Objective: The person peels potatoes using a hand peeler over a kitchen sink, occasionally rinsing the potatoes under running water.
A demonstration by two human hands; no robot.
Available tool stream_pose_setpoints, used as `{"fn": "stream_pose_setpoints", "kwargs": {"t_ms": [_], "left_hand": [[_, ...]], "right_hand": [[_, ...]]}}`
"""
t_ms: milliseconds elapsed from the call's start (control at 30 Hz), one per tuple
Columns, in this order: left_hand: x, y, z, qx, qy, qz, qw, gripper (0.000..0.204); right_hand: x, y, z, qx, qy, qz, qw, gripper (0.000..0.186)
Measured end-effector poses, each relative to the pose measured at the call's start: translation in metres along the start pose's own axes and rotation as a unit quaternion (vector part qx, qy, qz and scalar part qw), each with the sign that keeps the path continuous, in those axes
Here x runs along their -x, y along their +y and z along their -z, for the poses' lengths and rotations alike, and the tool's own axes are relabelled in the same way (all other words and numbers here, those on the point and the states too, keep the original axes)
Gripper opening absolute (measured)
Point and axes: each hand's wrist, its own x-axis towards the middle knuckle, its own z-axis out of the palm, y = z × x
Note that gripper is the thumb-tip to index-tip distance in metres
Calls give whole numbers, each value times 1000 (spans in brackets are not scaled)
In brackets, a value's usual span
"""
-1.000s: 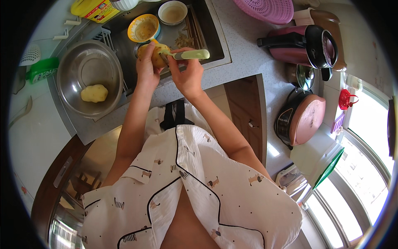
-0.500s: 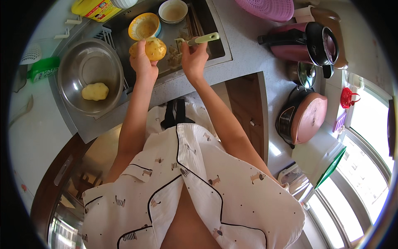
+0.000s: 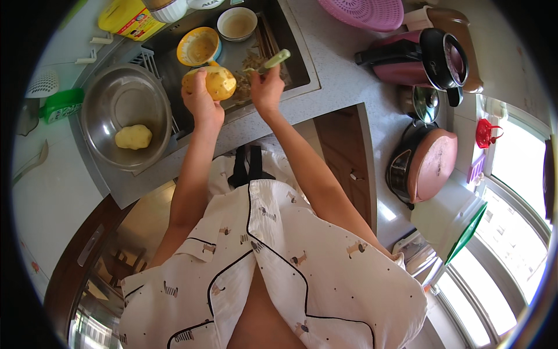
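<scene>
**Held potato (image 3: 222,85) and peeler (image 3: 276,59) over the sink (image 3: 229,53)**

Saw printed lettering on the red-and-yellow label (image 3: 139,26) of a yellow container (image 3: 119,15), beyond the far left corner of the sink. Saw also grey letters on a white container (image 3: 204,3), past the far edge of the sink and cut off by the top of the view. Made out pale marks, too small to tell, on a green container (image 3: 62,106) well left of the sink.

Held the potato in the left hand (image 3: 204,104), over the near left part of the sink, with the grip clamped around it, spread only to its girth, thumb laid up across it. Held the peeler in the right hand (image 3: 267,90), over the near right part of the sink, with the grip together on the pale green handle and the blade end just apart from the potato.

Noted peelings (image 3: 251,61) on the sink floor, an orange-rimmed bowl (image 3: 181,49) in the sink's left part and a white bowl (image 3: 238,38) toward its far edge. Found a peeled potato (image 3: 133,137) in a steel basin (image 3: 129,93) just left of the sink, and a maroon-and-black jug (image 3: 401,56) on the table (image 3: 340,75) right of the sink.
</scene>
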Motion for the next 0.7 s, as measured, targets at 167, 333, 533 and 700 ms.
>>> {"fn": "stream_pose_setpoints", "kwargs": {"t_ms": [167,333,533,700], "left_hand": [[-11,2,11,12,1,34,999,38],[-8,3,15,-40,-43,56,997,37],[-15,4,21,-84,-60,112,988,38],[-8,10,18,-76,-55,156,983,30]], "right_hand": [[19,-36,16,-132,-30,29,990,31],[31,-62,25,-199,-117,121,966,32],[14,-48,19,-193,-100,108,970,32],[-8,-9,3,-38,-52,120,991,34]]}}
